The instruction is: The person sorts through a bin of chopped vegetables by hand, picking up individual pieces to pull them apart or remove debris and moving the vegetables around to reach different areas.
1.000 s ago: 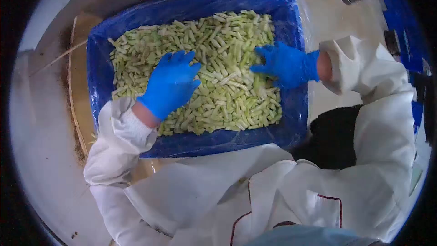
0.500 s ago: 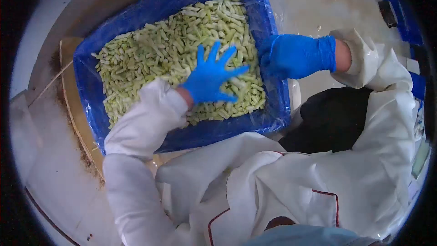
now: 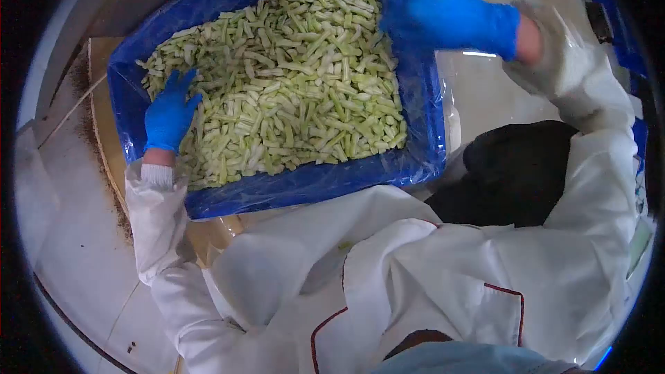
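A blue bin lined with clear plastic film is filled with a layer of pale green cut vegetable strips. My left hand, in a blue glove, lies at the left side of the strips with its fingers apart. At the bin's right wall is my right hand, also gloved in blue. Its fingers are blurred against the blue wall and film, so whether they hold anything is hidden.
Brown board shows along the bin's left side. A dark object lies below my right forearm. Blue items stand at the far right edge, beside the pale floor.
My left hand has moved left from the middle of the strips to their left side. My right hand has moved up along the bin's right wall.
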### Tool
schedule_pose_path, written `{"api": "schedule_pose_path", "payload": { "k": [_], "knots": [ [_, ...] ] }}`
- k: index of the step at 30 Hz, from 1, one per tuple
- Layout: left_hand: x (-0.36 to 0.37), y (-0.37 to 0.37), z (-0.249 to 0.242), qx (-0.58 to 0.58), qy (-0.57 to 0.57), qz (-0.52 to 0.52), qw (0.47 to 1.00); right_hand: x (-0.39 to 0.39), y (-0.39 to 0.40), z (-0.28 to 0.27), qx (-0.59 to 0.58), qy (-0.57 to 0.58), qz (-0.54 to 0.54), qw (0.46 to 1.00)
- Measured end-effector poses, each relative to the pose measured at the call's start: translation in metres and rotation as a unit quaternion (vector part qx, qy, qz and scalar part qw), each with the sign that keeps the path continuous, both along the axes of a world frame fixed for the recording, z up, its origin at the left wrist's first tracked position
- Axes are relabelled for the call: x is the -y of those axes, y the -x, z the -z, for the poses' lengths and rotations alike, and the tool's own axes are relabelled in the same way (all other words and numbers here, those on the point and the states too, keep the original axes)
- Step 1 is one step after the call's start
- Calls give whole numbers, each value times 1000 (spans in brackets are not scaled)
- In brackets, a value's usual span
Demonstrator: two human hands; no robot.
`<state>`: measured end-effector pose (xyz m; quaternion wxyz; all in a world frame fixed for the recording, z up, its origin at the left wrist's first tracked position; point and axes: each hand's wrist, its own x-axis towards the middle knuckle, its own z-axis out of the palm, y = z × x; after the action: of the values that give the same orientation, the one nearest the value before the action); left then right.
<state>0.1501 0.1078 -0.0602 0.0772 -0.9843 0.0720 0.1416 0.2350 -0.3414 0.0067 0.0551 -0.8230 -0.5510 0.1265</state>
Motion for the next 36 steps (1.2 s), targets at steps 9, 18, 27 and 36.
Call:
{"api": "schedule_pose_path", "payload": {
  "k": [9,18,27,36],
  "knots": [
    [44,14,-34,148,118,61,980,-55,-57,84,77,130,126,980],
    [106,0,-30,142,445,55,882,-74,-28,45,-142,-73,71,985],
    [165,20,11,84,407,245,876,-89,24,25,-324,-41,68,943],
    [132,59,-37,-155,632,-106,752,-38,43,55,-529,49,-148,834]
  ]
}}
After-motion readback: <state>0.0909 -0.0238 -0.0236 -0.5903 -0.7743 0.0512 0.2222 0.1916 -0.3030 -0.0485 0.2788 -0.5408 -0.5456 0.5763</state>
